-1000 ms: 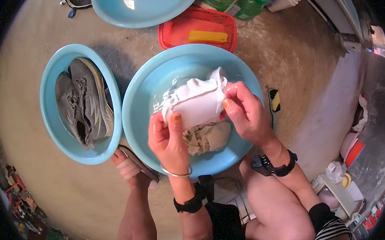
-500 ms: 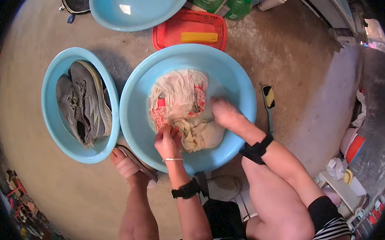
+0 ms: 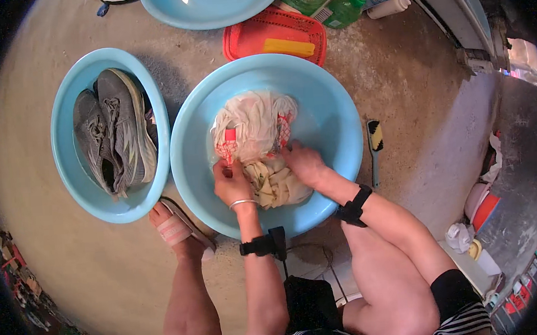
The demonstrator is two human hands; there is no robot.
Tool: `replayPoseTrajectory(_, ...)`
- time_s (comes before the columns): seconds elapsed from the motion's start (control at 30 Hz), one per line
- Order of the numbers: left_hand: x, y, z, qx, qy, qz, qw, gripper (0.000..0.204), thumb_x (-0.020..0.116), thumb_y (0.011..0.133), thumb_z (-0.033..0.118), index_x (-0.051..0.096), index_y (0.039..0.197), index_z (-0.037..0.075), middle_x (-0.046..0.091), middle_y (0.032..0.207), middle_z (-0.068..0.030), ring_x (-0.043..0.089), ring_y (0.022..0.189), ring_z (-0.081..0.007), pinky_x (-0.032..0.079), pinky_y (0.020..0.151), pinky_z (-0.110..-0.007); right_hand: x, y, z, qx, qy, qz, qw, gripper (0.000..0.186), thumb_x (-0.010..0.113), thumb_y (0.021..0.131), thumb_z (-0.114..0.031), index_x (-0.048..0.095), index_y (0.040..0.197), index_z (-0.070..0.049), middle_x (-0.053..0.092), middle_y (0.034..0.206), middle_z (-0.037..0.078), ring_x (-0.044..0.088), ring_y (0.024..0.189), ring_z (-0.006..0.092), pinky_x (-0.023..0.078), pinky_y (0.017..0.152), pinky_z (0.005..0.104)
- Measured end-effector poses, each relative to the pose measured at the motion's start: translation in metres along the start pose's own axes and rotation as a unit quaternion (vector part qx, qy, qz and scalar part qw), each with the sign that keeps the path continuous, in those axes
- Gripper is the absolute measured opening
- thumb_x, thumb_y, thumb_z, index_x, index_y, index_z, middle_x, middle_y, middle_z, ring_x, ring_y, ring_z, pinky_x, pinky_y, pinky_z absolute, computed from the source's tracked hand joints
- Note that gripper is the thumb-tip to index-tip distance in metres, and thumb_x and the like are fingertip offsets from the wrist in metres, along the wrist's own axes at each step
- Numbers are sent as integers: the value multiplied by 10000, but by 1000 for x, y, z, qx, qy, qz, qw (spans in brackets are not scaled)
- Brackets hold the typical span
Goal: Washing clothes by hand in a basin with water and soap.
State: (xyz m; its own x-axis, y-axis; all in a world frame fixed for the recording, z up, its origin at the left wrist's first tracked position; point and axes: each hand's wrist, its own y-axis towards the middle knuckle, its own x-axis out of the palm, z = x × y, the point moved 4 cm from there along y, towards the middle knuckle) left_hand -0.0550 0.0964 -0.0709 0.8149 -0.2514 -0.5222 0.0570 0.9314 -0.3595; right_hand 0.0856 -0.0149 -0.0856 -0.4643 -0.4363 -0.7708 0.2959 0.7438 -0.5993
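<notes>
Nearest, two black wrist straps (image 3: 258, 246), one per arm. Next, in one round blue basin (image 3: 178, 155), one beige cloth (image 3: 279, 184), then, just beyond, one white-and-red cloth (image 3: 252, 119). At its near-left edge, left hand (image 3: 232, 184), fingertips pinched on the cloth; at its near-right edge, right hand (image 3: 304, 166), grip impossible to tell. Left, two grey shoes (image 3: 126, 131) in one oval basin (image 3: 56, 139); right, one brush (image 3: 375, 138). Farther, one red basket (image 3: 241, 42) with one yellow bar (image 3: 289, 46).
</notes>
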Motion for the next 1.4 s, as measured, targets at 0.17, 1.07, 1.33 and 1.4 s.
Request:
replayPoseTrajectory(0.17,-12,-15,16,43,22,78,996,93,623,799,85,560,808,17,550,620,-48,484,515,-128,430,522,-287,-12,-1,15,-15,68,42,997,226,444,808,-66,477,1029,-36,512,956,187,582,826,361,505,652,417)
replayPoseTrajectory(1.07,75,-44,-6,-456,-400,-15,795,300,584,839,250,552,1051,40,598,945,-47,561,851,-162,441,649,-308,-39,32,39,100,45,115,987,279,517,791,-101,532,1057,-19,558,983,212,581,891,373,495,740,458)
replayPoseTrajectory(1.33,72,-17,17,-263,-486,-33,833,199,613,791,120,562,961,28,593,936,-53,566,804,-151,439,699,-269,-38,31,33,135,33,84,987,255,502,803,-88,509,1050,-22,559,982,184,577,909,355,504,732,442)
replayPoseTrajectory(1.4,64,-19,23,-204,-487,8,849,191,584,795,111,557,969,38,598,988,-66,584,866,-178,474,708,-313,-38,32,36,75,8,123,990,268,510,790,-58,498,1051,0,549,999,189,560,940,353,496,767,429)
